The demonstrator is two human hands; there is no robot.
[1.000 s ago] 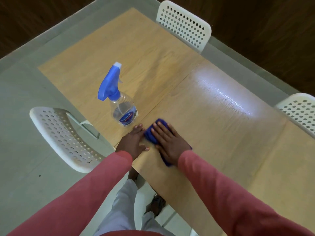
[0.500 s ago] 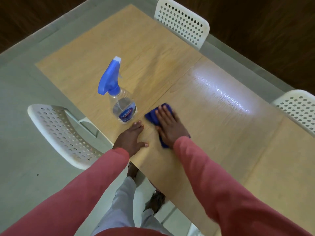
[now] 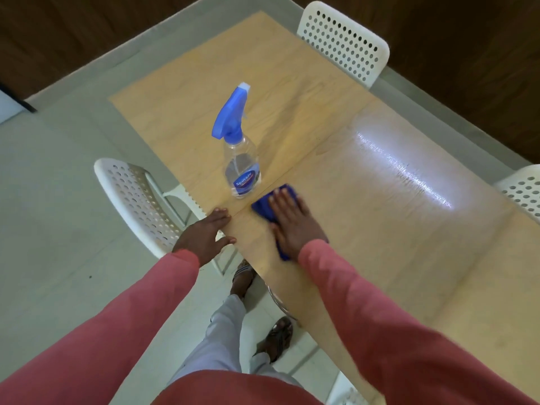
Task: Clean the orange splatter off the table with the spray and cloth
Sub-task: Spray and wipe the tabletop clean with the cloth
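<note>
A clear spray bottle with a blue trigger head stands upright on the wooden table, near its front edge. Just right of the bottle lies a blue cloth, mostly covered by my right hand, which presses flat on it with straight fingers. My left hand rests flat on the table's front edge, fingers extended, a little in front of the bottle. No orange splatter shows on the wood; a wet sheen glints further right.
A white perforated chair stands at the table's front left, beside my left hand. Two more white chairs sit at the far side and at the right edge. My legs and sandalled feet are below the table edge.
My right hand slid the cloth forward along the table, toward the bottle's base. The left hand stayed on the edge. The view shifted slightly.
</note>
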